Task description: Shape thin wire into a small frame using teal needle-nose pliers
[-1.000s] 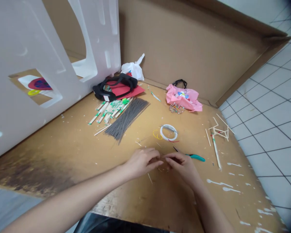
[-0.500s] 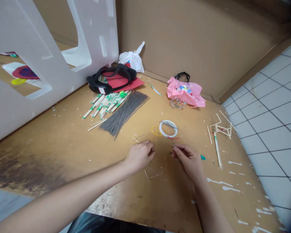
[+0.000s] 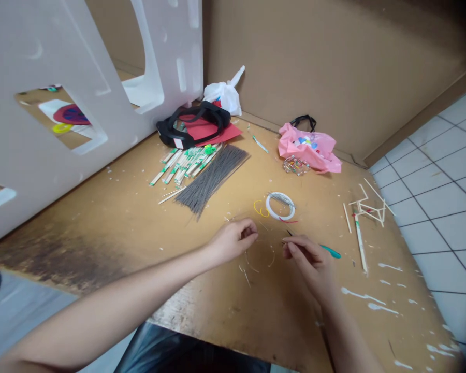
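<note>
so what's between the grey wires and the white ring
In the head view, a thin yellow curl lies there, nearer the white ring than the grey wires.

- Table (image 3: 140, 223): brown top, worn; dark stain (image 3: 54, 264) at left, white drips (image 3: 361, 295) at right, glare near front edge.
- Brown panel (image 3: 295, 67): upright, plain, behind table.
- White panel (image 3: 81, 62): upright at left, glossy, with openings.
- Tiles (image 3: 431, 191): pale, dark joints, beyond table's right edge.
- Floor (image 3: 31, 305): greyish, lower left.
</note>
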`<state>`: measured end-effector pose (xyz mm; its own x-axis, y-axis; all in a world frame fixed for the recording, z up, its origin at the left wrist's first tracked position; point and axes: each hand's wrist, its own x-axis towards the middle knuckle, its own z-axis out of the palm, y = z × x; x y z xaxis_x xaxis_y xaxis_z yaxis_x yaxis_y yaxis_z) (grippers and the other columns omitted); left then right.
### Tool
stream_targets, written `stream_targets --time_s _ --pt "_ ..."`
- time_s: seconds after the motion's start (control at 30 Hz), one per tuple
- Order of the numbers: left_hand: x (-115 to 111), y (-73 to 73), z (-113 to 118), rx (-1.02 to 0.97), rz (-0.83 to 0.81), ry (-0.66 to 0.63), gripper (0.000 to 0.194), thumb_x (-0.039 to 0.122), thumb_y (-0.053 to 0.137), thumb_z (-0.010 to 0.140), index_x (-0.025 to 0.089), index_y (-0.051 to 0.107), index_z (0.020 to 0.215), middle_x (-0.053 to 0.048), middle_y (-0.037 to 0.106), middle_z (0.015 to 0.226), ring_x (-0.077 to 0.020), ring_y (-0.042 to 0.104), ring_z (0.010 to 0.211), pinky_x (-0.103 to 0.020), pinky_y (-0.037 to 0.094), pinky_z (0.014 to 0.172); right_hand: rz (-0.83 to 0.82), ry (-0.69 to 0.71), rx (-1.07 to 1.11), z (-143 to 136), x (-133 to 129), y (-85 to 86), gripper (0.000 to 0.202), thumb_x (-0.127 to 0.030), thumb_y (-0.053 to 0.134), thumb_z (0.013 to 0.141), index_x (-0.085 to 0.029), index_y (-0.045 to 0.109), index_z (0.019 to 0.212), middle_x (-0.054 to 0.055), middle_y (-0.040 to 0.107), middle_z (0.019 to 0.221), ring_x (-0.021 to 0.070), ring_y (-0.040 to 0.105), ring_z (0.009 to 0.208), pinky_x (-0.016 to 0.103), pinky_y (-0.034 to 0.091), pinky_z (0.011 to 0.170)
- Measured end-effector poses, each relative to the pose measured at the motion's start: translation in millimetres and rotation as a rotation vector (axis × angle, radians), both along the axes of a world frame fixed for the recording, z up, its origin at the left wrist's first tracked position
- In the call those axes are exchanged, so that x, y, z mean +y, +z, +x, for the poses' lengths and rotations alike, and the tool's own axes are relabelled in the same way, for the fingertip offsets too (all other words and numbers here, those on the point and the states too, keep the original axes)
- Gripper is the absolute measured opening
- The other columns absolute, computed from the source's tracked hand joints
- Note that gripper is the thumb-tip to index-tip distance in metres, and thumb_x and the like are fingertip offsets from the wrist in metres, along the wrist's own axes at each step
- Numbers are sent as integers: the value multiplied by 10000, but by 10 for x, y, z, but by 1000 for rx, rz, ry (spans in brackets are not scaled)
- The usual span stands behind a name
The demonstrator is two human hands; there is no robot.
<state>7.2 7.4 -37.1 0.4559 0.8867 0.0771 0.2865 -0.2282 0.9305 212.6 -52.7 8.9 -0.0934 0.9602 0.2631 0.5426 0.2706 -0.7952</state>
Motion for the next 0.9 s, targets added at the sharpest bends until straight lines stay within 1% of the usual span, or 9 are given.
stream_targets --time_s 0.07,0.17,0.27,0.37,0.57,0.73,0.8,0.9 --pt "-14 14 4 -3 -13 -14 115 264 516 809 169 534 746 44 507 614 -90 444 571 -209 336 548 60 64 -94 -8 -8 -4 136 -201 538 871 -220 660 927 29 643 745 147 613 677 282 496 616" --pt "-34 28 8 -11 -14 -18 118 264 517 809 168 538 745 45 509 612 -88 442 567 -206 333 543 110 121 -189 -18 -7 -32 164 -153 535 866 -227 649 958 42 656 841 151 618 752 280 492 656" --pt "-48 37 8 -3 4 -20 116 263 521 810 168 546 747 46 511 611 -86 442 566 -202 327 539 131 142 -254 -28 -2 -66 185 -141 527 870 -231 642 984 50 652 891 154 618 793 279 487 672" --pt "-57 51 6 6 4 -29 113 260 524 810 169 551 747 46 516 611 -86 445 567 -200 324 538 116 165 -286 -43 3 -81 186 -150 520 876 -233 645 987 53 647 898 158 617 805 282 484 681" --pt "-60 60 1 35 4 -46 118 264 520 813 169 557 753 44 512 608 -87 441 563 -199 319 533 -24 163 -186 -56 25 -30 145 -214 528 884 -219 671 906 43 652 826 150 610 748 271 470 649" --pt "-69 82 0 52 14 -60 121 266 517 814 170 562 756 41 517 613 -88 440 562 -202 322 534 -128 140 -67 -36 33 17 172 -289 533 879 -211 685 857 34 644 733 147 595 670 270 466 597" --pt "-75 101 -1 53 11 -67 118 264 519 814 170 565 757 41 522 612 -88 442 558 -203 323 535 -141 116 -46 -30 32 12 185 -306 529 878 -214 687 858 32 643 719 149 595 654 271 467 585" --pt "-82 116 1 31 -12 -77 123 269 518 819 170 564 760 41 526 612 -88 447 560 -203 328 536 -90 93 -91 -29 23 -15 171 -289 530 876 -217 686 872 39 651 764 156 604 692 280 473 613"
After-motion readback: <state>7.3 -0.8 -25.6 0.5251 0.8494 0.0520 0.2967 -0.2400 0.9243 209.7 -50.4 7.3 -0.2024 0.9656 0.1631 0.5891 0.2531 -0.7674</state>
